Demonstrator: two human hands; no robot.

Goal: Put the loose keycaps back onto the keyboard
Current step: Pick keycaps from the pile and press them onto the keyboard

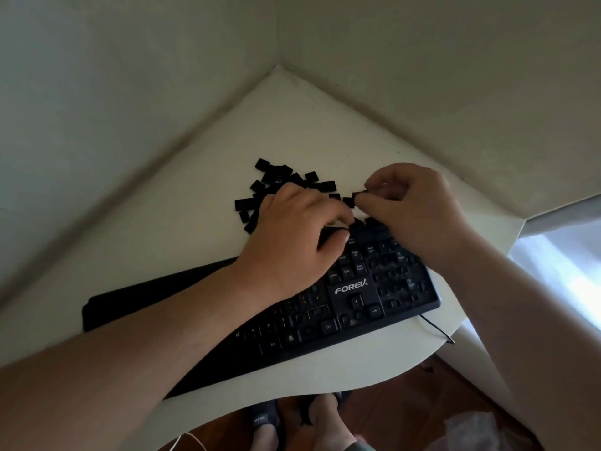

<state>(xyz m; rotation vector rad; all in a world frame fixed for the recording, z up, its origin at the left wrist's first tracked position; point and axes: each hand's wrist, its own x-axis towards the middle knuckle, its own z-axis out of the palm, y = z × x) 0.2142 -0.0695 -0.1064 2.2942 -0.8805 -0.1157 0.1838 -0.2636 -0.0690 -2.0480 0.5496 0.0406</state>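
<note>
A black keyboard (354, 291) marked FOREV lies slanted across a white corner table (195, 203). Many of its key sockets on the right side stand bare. Behind it, towards the corner, lies a heap of several loose black keycaps (276, 180). My left hand (292, 236) rests over the keyboard's top edge, its fingers curled down onto the keys there, and it hides part of the heap. My right hand (406, 206) hovers above the keyboard's far right end and pinches a single black keycap (359, 192) between thumb and fingertips.
Two walls meet just behind the table and close it in at the back. The keyboard's cable (435, 330) hangs over the table's right front edge. Below the curved front edge I see my feet (292, 421) on a wooden floor.
</note>
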